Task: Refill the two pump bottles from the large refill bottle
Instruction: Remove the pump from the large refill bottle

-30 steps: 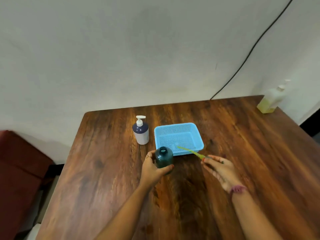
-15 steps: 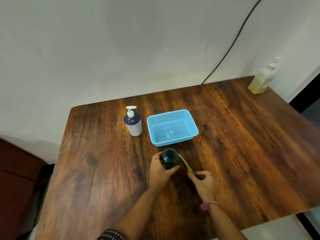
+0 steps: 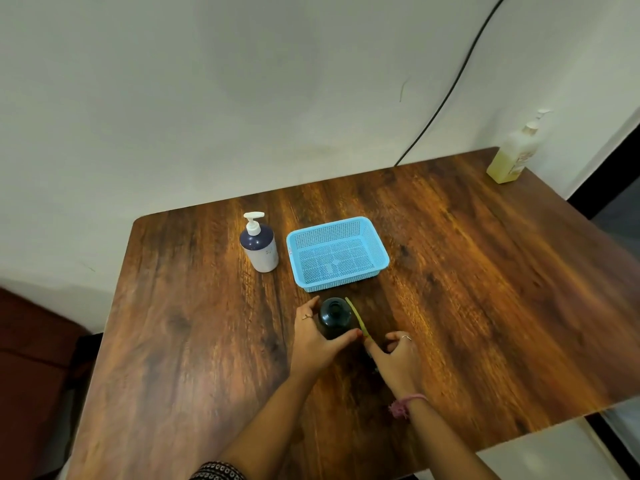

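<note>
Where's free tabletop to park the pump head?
Bare wood: the wide stretch right of the blue basket up to the yellowish bottle, and the left half beyond the white pump bottle. Crowded: near the basket's front rim, where left hand, dark bottle and right hand meet.

Around one blue basket (image 3: pixel 337 255) on the table (image 3: pixel 485 289): three bottles — one white pump bottle (image 3: pixel 259 244), one dark open bottle (image 3: pixel 334 317), one yellowish bottle (image 3: pixel 516 152) far right.
</note>
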